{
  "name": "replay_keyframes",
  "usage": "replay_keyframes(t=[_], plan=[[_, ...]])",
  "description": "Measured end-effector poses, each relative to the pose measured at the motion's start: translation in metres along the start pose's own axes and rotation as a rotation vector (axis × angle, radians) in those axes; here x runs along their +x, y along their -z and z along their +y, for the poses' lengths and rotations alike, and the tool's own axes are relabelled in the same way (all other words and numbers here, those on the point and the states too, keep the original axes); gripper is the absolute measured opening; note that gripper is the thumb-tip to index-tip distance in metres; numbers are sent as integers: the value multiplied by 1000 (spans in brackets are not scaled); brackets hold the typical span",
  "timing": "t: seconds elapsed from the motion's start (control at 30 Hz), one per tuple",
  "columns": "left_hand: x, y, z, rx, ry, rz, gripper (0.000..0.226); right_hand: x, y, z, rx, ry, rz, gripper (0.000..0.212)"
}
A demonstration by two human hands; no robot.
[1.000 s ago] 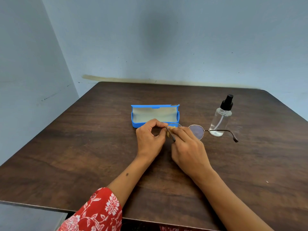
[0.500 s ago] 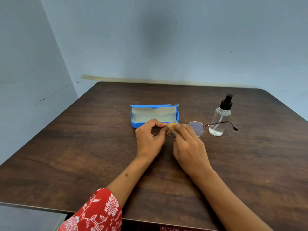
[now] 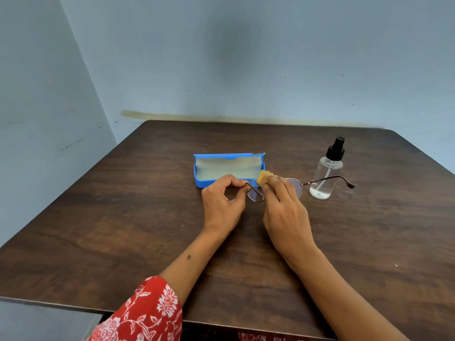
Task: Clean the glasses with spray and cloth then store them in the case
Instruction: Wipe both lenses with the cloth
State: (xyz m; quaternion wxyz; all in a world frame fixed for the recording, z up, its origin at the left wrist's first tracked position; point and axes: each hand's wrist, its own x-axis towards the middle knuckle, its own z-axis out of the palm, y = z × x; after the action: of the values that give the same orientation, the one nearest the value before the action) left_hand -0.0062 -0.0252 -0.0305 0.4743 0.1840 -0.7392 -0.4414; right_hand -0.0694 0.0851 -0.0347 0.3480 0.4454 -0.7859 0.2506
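While my left hand (image 3: 222, 201) pinches the near temple of the round wire-rimmed glasses (image 3: 294, 187) between thumb and fingertips, my right hand (image 3: 283, 207) works the small yellow cloth (image 3: 264, 177) against the lens, fingers curled over it and gripping. The glasses hang just above the table (image 3: 123, 230), right in front of the open blue glasses case (image 3: 227, 168), one lens half hidden under my knuckles, the far arm reaching out across the clear spray bottle (image 3: 326, 177), which stands to the case's right. Wiping stage, I'd say; the case waits with its lid up, lining bare. Now, the trick here: keep that left pinch firm at the hinge so the thin frame doesn't twist, and rub lightly, both faces of the lens sandwiched in cloth, small circles out to the rim. Bare fingertips off the glass. I'd mind that outstretched arm too, it looks close enough to the bottle to knock it.
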Motion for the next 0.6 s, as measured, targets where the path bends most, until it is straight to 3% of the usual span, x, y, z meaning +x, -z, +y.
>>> replay_keyframes(t=[0.07,0.2,0.37,0.6], plan=[[0,1,0,7,7,4,26,-1,1,-2,26,40,-12,39],[1,0,-1,-4,19,1,8,-3,4,-7,88,135,-34,39],[1,-1,0,-10,13,0,17,0,-1,-1,-22,12,-11,38],[1,0,1,-20,8,-1,14,-3,5,-7,93,109,-35,39]])
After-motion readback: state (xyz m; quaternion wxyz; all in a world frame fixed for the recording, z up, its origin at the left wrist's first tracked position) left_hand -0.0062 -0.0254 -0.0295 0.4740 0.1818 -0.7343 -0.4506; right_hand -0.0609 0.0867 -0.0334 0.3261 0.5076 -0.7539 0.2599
